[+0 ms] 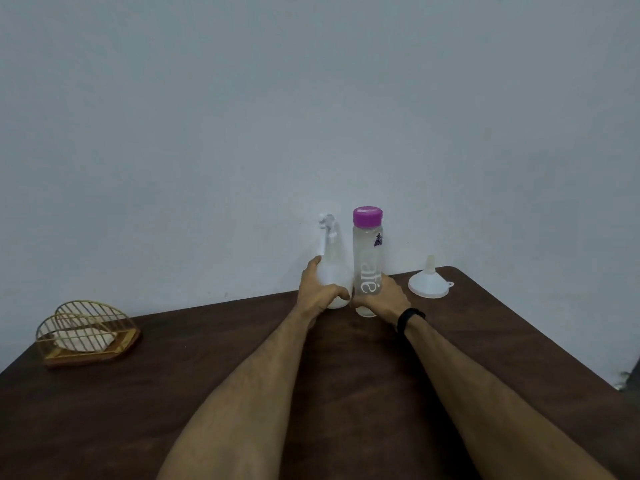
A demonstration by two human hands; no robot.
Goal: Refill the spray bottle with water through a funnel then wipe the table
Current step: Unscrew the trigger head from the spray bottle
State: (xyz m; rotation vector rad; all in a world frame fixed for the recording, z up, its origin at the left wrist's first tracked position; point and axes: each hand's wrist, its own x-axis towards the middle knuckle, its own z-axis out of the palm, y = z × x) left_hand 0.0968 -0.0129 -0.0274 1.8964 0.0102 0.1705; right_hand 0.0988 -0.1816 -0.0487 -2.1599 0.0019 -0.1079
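left hand (317,289) gripping spray bottle (331,271), right hand (382,296) gripping capped water bottle (367,261); setup step underway. next likely needing spray head unscrewing, funnel (429,284) seating.

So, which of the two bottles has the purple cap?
The taller clear bottle, gripped by the right hand. The spray bottle beside it, held by the left hand, has a white trigger head and no cap.

One spray bottle (332,271); one water bottle (367,258); one funnel (429,284); one napkin holder (86,332).
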